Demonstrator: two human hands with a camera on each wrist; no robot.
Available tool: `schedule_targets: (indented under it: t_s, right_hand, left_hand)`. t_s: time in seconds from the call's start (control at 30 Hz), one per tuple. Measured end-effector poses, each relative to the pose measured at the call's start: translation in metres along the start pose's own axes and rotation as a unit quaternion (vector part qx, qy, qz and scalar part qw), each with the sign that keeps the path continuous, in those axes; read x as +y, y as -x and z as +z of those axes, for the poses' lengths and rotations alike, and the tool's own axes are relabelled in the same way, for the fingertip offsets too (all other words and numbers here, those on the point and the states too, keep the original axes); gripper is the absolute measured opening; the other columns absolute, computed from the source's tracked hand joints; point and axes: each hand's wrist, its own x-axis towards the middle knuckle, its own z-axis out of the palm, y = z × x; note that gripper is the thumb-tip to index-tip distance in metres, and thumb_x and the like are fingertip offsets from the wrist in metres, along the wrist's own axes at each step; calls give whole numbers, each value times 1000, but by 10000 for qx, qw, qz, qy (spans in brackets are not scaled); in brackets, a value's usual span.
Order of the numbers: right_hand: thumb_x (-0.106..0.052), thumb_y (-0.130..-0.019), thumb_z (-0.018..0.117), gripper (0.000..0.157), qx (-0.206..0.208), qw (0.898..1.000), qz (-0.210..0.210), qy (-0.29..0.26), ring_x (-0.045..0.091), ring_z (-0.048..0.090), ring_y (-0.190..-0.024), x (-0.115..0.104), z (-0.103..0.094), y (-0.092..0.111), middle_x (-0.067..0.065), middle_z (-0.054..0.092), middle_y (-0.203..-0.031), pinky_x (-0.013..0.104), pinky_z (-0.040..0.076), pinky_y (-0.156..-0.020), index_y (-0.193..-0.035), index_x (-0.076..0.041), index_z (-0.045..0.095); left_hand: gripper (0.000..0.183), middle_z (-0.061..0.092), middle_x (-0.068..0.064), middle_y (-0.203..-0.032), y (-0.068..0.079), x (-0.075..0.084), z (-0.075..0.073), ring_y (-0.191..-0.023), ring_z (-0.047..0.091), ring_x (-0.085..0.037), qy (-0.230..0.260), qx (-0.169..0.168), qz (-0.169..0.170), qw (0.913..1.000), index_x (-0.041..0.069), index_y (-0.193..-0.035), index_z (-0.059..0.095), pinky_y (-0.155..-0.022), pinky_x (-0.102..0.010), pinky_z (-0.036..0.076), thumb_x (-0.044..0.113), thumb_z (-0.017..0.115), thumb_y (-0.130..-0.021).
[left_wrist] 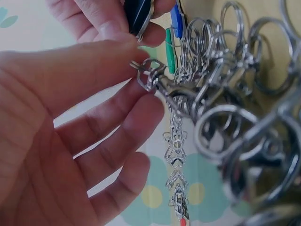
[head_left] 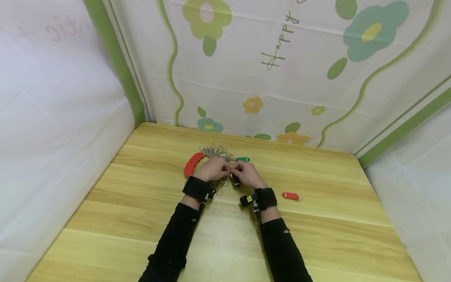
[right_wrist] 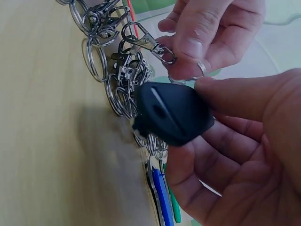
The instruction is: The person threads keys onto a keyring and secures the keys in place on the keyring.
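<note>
My left hand pinches the small ring end of a metal swivel clasp between thumb and forefinger; its other fingers are loosely bent. Close beside it, my right hand pinches a black key tag at its ring end. A thin split ring shows between the two hands' fingertips; whether it passes through the clasp, I cannot tell. The clasp belongs to a dense bunch of metal clasps and rings around a flat metal plate with a red curved handle, left of my left hand.
A green tag and a blue tag lie at the bunch's edge beyond my hands. To the right, a red key tag with a ring rests on the wooden table. Printed fabric walls stand around the table.
</note>
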Motion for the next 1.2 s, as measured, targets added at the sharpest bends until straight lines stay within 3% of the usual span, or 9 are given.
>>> schedule_targets:
  t_s: [0.17, 0.37, 0.73, 0.93, 1.2]
  right_hand:
    - [-16, -95, 59, 6, 72, 10000, 37, -21, 16, 58, -74, -1, 1, 0, 1, 62, -86, 31, 46, -63, -91, -13, 62]
    - [-16, -94, 61, 5, 73, 10000, 5, 66, 16, 57, -72, 0, 2, 0, 1, 61, -83, 31, 46, -63, -91, -12, 62]
    - [-16, -95, 59, 6, -37, 10000, -39, 26, 16, 58, -72, -1, 2, -1, 1, 62, -84, 32, 47, -63, -92, -13, 63]
    - [-16, -94, 60, 5, 59, 10000, -4, 57, 16, 57, -73, -1, 0, -2, 0, 62, -84, 32, 46, -64, -92, -13, 64]
    - [-17, -94, 60, 6, 72, 9999, 41, 96, 16, 56, -72, 0, 0, -2, 0, 62, -83, 31, 45, -63, -92, -13, 64]
  left_hand:
    - [23, 41, 4, -59, 1, -2, 1, -54, 38, -11, -7, 41, 195, 9998, 5, -70, 64, -58, -24, 32, 13, 63, -92]
    - [35, 33, 4, -56, 1, -2, 1, -50, 34, -11, 7, 57, 262, 9996, 13, -60, 49, -57, -24, 30, 15, 61, -94]
    - [23, 44, 3, -58, 1, 1, 0, -51, 39, -12, 110, 26, -76, 9999, 4, -76, 69, -55, -25, 33, 14, 59, -94]
    - [17, 51, 2, -64, 0, 0, 0, -56, 42, -12, 162, -15, -30, 9999, 5, -78, 68, -59, -25, 35, 12, 61, -93]
    - [22, 43, 2, -59, 0, 0, 1, -53, 40, -12, -21, 25, 43, 10000, 7, -71, 62, -57, -24, 33, 13, 62, -93]
